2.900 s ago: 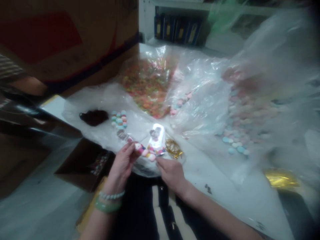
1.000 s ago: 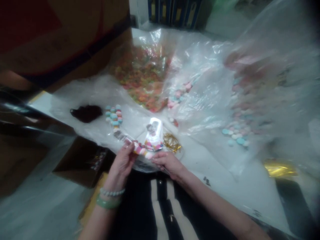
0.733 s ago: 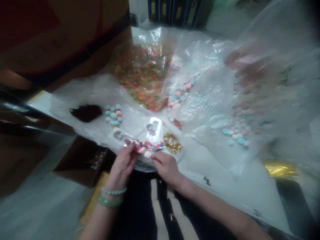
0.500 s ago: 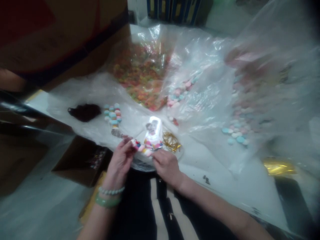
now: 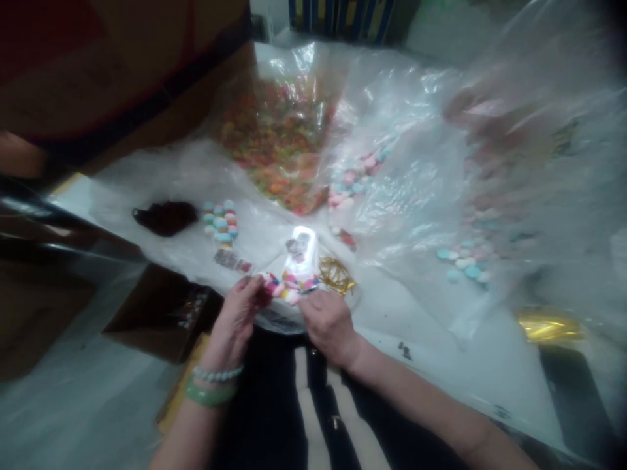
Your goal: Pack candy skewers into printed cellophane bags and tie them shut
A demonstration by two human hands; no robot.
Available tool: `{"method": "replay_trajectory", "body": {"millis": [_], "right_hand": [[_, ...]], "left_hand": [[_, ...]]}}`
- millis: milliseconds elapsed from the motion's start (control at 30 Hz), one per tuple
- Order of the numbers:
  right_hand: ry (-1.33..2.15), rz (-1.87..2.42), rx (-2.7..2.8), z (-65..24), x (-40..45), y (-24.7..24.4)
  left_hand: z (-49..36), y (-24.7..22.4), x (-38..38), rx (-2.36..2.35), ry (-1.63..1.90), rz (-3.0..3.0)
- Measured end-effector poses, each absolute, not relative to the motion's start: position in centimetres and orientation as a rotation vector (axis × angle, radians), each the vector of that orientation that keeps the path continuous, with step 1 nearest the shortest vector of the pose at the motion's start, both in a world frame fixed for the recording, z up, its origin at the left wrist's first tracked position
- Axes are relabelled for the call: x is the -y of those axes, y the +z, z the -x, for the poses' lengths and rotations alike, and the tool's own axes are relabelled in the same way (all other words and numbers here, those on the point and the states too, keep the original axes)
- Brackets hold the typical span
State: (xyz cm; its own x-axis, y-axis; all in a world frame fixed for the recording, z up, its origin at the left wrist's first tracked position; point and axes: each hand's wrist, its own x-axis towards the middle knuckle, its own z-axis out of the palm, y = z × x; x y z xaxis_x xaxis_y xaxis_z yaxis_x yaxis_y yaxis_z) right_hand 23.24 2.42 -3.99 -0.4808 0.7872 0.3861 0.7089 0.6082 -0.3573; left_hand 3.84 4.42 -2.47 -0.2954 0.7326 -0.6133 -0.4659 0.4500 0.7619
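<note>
Between my two hands stretches a short string of colourful candy-like pieces (image 5: 280, 290), pink, white and yellow. Its left end is pinched by my left hand (image 5: 240, 307), which has beads and a green bangle at the wrist. My right hand (image 5: 329, 321) is closed on the right end. Just beyond the string lies a brightly lit white card or packet (image 5: 300, 251). Gold twist ties (image 5: 337, 277) rest right of it. To the left are rows of blue, white and pink pieces (image 5: 220, 220) and a small printed packet (image 5: 231, 261).
A large bag of orange and green candies (image 5: 289, 143) lies behind. Clear plastic with pastel pieces (image 5: 465, 258) covers the right. A dark clump (image 5: 165, 217) is at left, cartons (image 5: 157, 313) stand left and below, and a gold roll (image 5: 549, 326) sits at right.
My left hand has shifted slightly, and its fingers have moved off the small printed packet, which shows more fully. The string between my hands has turned a little. My right hand has hardly moved.
</note>
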Motion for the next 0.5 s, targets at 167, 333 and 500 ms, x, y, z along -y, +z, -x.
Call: {"method": "replay_trajectory", "body": {"millis": [167, 333, 500], "right_hand": [[0.659, 1.181, 2.221, -23.3, -2.8, -3.9], [1.277, 1.207, 1.787, -23.0, -3.4, -3.6], [1.883, 1.345, 1.156, -23.0, -4.1, -2.9]], "left_hand": [[-3.3, -2.2, -4.6, -1.196, 1.279, -0.241], [-3.6, -1.8, -4.6, -1.029, 1.300, -0.147], [-4.2, -2.2, -4.5, -0.980, 1.303, -0.142]]}}
